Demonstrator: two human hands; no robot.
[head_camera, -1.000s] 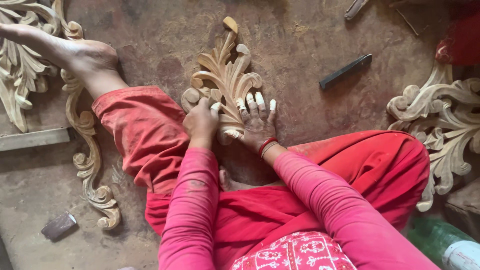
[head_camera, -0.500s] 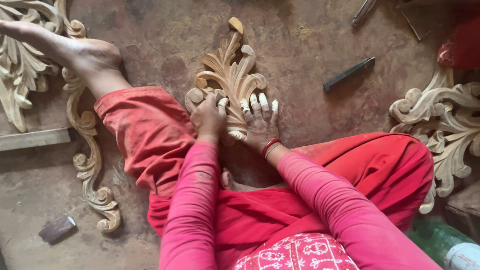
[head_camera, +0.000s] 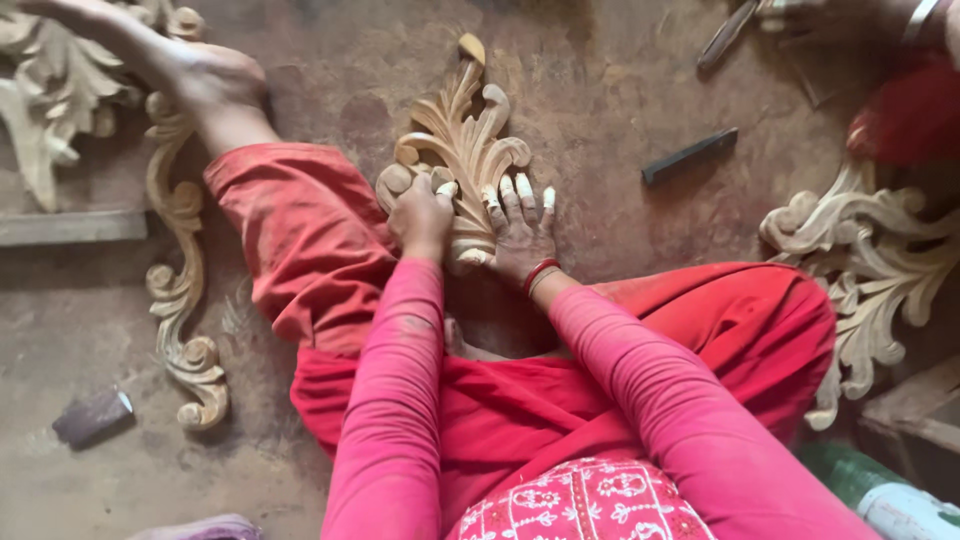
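A pale carved wooden leaf ornament (head_camera: 462, 140) lies on the dusty floor between my legs. My left hand (head_camera: 420, 215) is curled into a fist pressed on its lower left part; whether it grips anything small is hidden. My right hand (head_camera: 520, 232), with taped fingertips and a red bangle at the wrist, lies flat with fingers spread on the ornament's lower right part. Both arms wear pink sleeves, and my legs are in red cloth.
A long carved scroll strip (head_camera: 180, 290) lies at the left by my bare foot (head_camera: 205, 80). Another carved piece (head_camera: 870, 260) is at the right. A dark chisel-like bar (head_camera: 690, 155) lies upper right, a small grey block (head_camera: 92, 415) lower left, a green bottle (head_camera: 880, 495) bottom right.
My left hand has shifted slightly up and right along the ornament's lower edge. My right hand has stayed pressed flat on it.
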